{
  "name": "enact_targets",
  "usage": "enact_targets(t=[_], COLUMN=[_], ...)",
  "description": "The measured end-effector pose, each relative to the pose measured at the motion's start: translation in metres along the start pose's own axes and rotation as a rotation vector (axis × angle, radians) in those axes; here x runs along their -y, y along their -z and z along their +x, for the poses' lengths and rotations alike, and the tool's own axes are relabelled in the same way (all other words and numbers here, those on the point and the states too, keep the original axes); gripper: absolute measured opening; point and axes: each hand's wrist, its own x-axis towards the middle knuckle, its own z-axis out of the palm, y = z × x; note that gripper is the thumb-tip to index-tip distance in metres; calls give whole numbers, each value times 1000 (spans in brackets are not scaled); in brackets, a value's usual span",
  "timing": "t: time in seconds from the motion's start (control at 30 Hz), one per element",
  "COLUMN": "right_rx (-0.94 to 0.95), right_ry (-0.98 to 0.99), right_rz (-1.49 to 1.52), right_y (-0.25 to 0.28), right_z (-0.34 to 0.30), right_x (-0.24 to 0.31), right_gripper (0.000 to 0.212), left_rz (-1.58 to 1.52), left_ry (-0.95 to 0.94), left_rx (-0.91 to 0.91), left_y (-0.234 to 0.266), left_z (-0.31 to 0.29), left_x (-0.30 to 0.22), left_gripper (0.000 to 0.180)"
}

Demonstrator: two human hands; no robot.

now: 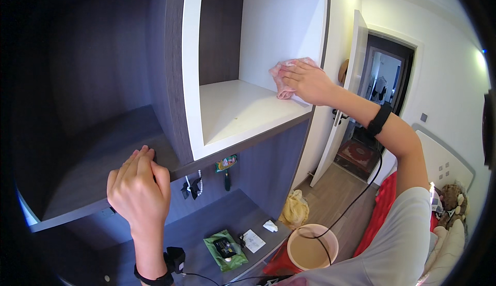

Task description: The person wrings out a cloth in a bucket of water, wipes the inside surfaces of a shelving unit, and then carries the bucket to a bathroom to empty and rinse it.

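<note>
My right hand (308, 81) presses a pink cloth (283, 84) against the right inner wall of a white-lined cubby (253, 107), low down near its front edge. The cloth is bunched under my fingers, and part of it hangs below them onto the cubby floor. Over on the left, my left hand (139, 182) rests on the front edge of a dark wood shelf (103, 156). Its fingers lie forward on the board, with nothing seen in them. Both wrists wear black bands.
Below, a dark desktop (175, 221) carries a green packet (226, 250) and white papers (253, 240). Beaded strings (194, 185) hang under the shelf. A bucket of cloudy water (312, 247) stands on the floor by a yellow bag (294, 208). Cables trail past an open door (336, 125).
</note>
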Motion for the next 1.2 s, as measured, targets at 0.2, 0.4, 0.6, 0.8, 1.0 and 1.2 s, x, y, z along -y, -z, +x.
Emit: enact_targets(t=[0.2, 0.4, 0.6, 0.8, 1.0, 1.2], right_rx=[58, 66, 282, 355, 529, 184], right_ry=[-323, -184, -24, -44, -179, -645], right_rz=[-372, -313, -11, 78, 300, 551], right_y=[54, 33, 0, 30, 75, 118], right_z=[57, 40, 0, -29, -83, -84], right_x=[-84, -51, 7, 23, 0, -19], right_gripper=[31, 34, 28, 27, 24, 25], left_rz=[20, 65, 50, 28, 47, 72], left_ry=[-3, 1, -19, -44, -38, -37], left_rx=[36, 33, 11, -6, -51, -75], left_y=[-1, 1, -1, 0, -3, -1], left_z=[0, -2, -3, -5, -5, -2], left_x=[-2, 2, -2, 1, 4, 1], left_gripper=[15, 16, 16, 16, 15, 13])
